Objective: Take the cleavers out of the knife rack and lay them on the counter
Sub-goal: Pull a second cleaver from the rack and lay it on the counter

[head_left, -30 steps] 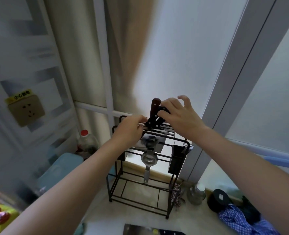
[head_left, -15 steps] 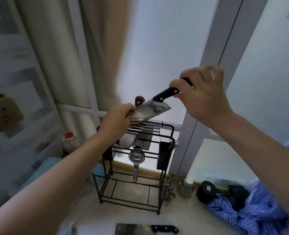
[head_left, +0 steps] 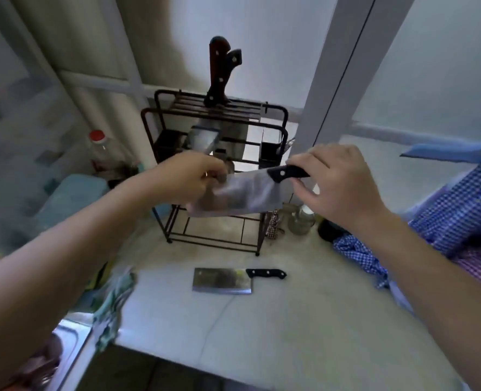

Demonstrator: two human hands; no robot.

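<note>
A black wire knife rack [head_left: 273, 114] stands at the back of the pale counter [head_left: 290, 320]. Two handles stick up from its top: a brown-handled knife [head_left: 216, 56] and a black-handled knife [head_left: 228, 77]. I hold a cleaver [head_left: 242, 197] level in front of the rack, well above the counter. My right hand [head_left: 338, 187] grips its black handle, and my left hand [head_left: 189, 177] pinches the blade's far end. Another cleaver [head_left: 222, 280] with a black handle lies flat on the counter before the rack.
A blue checked cloth [head_left: 459, 215] lies at the right. A glass bottle [head_left: 301, 220] and a dark round lid [head_left: 328, 230] stand beside the rack. A red-capped bottle [head_left: 101, 148], a teal box [head_left: 70, 198], a green rag [head_left: 115, 303] and a steel sink [head_left: 64, 345] are at the left.
The cleaver has come out of the rack and dropped from above it to in front of it, both hands still on it. My view has tilted down, showing more counter.
</note>
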